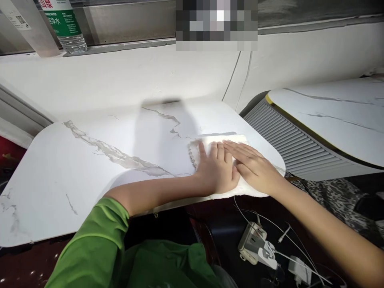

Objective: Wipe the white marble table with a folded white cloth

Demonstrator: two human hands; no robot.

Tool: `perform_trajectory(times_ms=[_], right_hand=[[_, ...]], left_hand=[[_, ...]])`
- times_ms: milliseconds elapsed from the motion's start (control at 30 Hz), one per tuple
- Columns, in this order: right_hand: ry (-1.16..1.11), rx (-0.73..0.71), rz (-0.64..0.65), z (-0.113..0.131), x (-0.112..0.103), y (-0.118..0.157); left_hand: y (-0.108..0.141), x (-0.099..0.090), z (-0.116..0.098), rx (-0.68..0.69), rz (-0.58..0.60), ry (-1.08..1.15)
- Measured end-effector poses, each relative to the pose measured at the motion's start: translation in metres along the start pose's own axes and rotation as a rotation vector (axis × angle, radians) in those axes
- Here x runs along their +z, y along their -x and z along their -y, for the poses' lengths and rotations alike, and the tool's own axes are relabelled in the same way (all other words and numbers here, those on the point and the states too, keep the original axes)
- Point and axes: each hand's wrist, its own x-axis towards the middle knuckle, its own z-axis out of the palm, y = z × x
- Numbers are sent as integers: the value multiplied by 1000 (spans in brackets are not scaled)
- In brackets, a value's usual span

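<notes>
A white cloth (249,189) lies spread over the right end of a white marble-patterned tabletop (90,168), and its lower edge hangs at the table's front edge. My left hand (216,170) presses flat on the cloth with its fingers pointing away from me and spread. Beside it, my right hand (256,168) also lies flat on the cloth, fingers stretched toward the left hand. The fingertips of the right hand come close to the left hand's fingers; I cannot tell if they touch.
A power strip (255,240) with cables and a white charger (300,269) sit below the table's front edge. A second marble-patterned table (339,108) with a ribbed side stands at right. A water bottle (67,28) and a translucent container (33,30) stand on the ledge at upper left.
</notes>
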Motion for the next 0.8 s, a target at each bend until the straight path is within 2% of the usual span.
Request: perform_trajectory(times_ms=[100,167,333,500,667,800], right_hand=[[4,151,10,-9,-4,5],[-15,205,-31,-14,-3,4],[-48,181,-92,-32,3,-16],[-13,174,-61,-57,10,-72],[7,132,-26,-83,24,-144],[7,130,-64,-102,42,-191]], left_hand=[[-15,7,-9,21,-37,22],[-23,10,-12,20,-36,34],[-48,14,-4,-8,-20,58],[-91,19,29,-62,-22,69],[-137,20,75,-139,-7,78],[-166,19,111,-147,6,97]])
